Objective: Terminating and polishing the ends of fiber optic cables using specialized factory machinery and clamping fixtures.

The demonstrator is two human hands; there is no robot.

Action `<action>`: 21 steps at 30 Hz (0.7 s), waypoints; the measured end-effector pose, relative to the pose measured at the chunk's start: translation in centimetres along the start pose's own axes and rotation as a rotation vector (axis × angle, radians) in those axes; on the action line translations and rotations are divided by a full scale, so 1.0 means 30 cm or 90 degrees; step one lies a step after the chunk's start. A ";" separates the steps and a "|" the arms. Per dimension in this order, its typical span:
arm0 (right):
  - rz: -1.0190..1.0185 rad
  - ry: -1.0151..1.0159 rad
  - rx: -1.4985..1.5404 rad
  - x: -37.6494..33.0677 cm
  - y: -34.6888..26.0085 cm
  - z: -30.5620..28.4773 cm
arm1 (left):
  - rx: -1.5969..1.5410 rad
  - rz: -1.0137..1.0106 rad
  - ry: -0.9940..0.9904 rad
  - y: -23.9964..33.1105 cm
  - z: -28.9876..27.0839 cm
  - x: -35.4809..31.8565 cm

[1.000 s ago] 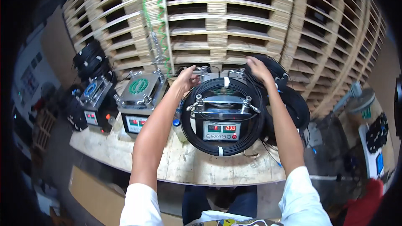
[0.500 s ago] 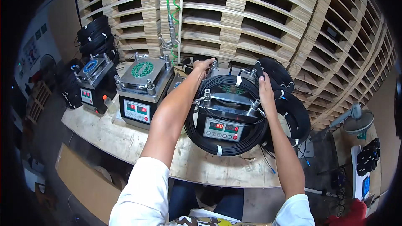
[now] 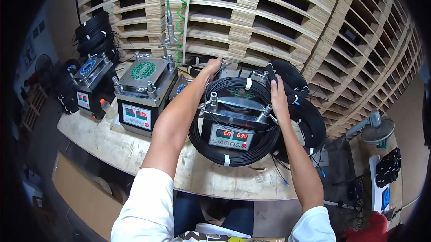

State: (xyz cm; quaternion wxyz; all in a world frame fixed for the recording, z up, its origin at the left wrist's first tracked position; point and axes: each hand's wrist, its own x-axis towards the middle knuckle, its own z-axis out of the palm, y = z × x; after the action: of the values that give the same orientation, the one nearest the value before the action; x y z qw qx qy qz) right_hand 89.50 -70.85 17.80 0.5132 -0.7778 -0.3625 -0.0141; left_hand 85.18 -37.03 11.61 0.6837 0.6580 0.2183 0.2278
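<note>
Your left hand (image 3: 213, 66) stretched far, fingers curled gripping black cable coil (image 3: 233, 156) top edge, your right hand (image 3: 277, 93) clasping its right rim, desk (image 3: 112, 145) below

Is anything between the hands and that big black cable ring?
No. The left hand grips the far rim of the black cable coil, and the right hand touches its right side. Nothing visible stands between.

A small industrial workshop is showing itself around a rough plywood workbench (image 3: 112, 148): stacked bare wooden pallets (image 3: 278, 26) are rising as a wall behind the bench, three grey metal box machines with red digital readouts (image 3: 141, 94) are sitting in a row on it, bundles of coiled black cable (image 3: 92, 31) are lying at its left end, and a green coiled air hose (image 3: 179, 13) is hanging above it.
</note>
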 end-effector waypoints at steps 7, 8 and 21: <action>-0.001 -0.012 0.019 -0.007 -0.044 0.054 | 0.079 -0.139 0.034 -0.006 -0.104 0.010; -0.002 -0.005 0.012 -0.005 -0.035 0.046 | 0.240 -0.039 0.096 0.053 -0.041 -0.106; -0.004 0.036 -0.018 0.016 0.021 -0.003 | 0.665 0.600 0.215 0.187 -0.005 -1.038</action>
State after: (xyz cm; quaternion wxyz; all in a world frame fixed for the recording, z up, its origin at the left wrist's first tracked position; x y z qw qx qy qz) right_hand 90.25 -70.80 17.52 0.5120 -0.7831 -0.3503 -0.0431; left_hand 60.02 -55.38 17.18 0.0658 0.8788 0.0944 0.4631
